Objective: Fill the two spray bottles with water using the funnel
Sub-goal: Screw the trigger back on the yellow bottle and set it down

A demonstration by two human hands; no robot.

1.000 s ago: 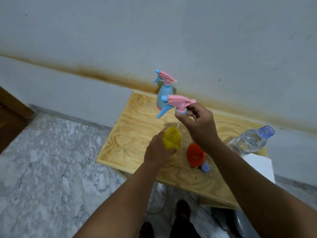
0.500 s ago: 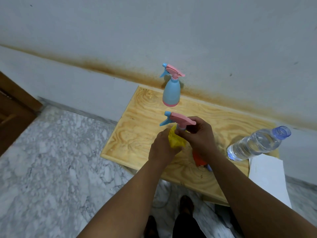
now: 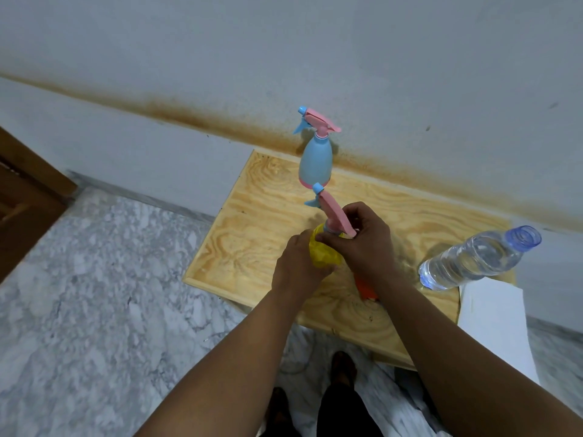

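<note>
Wooden table (image 3: pixel 252 247): left hand (image 3: pixel 296 266) grips yellow bottle (image 3: pixel 321 253); right hand (image 3: pixel 366 244) pinches pink sprayer (image 3: pixel 336 216).

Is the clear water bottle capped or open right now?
Open. The water bottle stands on the wooden table with its bare blue-tinted mouth showing and no cap on.

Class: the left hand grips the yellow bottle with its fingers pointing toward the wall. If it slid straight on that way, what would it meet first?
Probably the blue spray bottle, standing upright beyond the left hand and the yellow bottle. Depth is hard to judge, so it might pass beside it.
</note>
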